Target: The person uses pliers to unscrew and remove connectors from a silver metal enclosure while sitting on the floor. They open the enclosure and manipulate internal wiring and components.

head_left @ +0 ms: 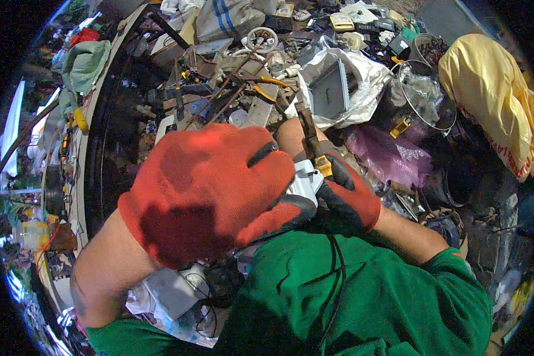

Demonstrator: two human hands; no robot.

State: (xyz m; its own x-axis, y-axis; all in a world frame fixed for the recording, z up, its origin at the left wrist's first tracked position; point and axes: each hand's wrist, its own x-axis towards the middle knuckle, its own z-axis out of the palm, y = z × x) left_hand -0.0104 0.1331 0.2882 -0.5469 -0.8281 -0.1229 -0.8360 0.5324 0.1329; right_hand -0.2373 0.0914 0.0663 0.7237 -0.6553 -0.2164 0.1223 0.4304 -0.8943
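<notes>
My left hand (213, 184), in a red work glove with dark fingertips, is closed around a white plastic casing (305, 183). My right hand (351, 193), in a red and black glove, grips a tool with a yellow handle (322, 166) and a worn, rusty metal end (306, 127). The tool lies against the casing's right side and points away from me; its exact kind is unclear. A black cable (340, 267) hangs below the hands across my green shirt. My left hand hides much of the casing.
Pliers with yellow-orange handles (270, 82) lie among scrap ahead. A white sack (371, 86) holds a grey plastic tray (331, 89). To the right are a bucket with a wire handle (421, 98) and a full yellow sack (486, 95). Purple plastic (391, 155) lies nearer.
</notes>
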